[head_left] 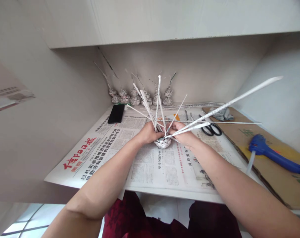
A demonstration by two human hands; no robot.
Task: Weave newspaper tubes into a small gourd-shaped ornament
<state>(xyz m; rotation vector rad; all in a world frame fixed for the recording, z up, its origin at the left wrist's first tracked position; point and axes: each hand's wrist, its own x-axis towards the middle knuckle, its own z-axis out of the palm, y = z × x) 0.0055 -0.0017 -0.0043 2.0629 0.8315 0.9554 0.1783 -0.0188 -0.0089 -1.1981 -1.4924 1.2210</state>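
A small round woven paper piece [163, 143] stands on the newspaper between my hands, made of rolled newspaper strips. Several rolled paper sticks fan out from its top; a long paper stick [229, 104] reaches far to the right. My left hand [151, 133] grips the left side of the piece, thumb across the front near the stick bases. On the other side, my right hand [179, 131] has its fingers closed around the back and right of the piece, among the sticks. Those fingertips are partly hidden by the sticks.
Along the back wall stand several gourd-shaped woven paper pieces [167, 96]. A black phone [116, 113] lies at the left on the newspaper sheet [110, 145]. At the right are black-handled scissors [211, 129], a cardboard sheet [271, 178] and a blue glue gun [276, 155]. A shelf [165, 23] overhangs.
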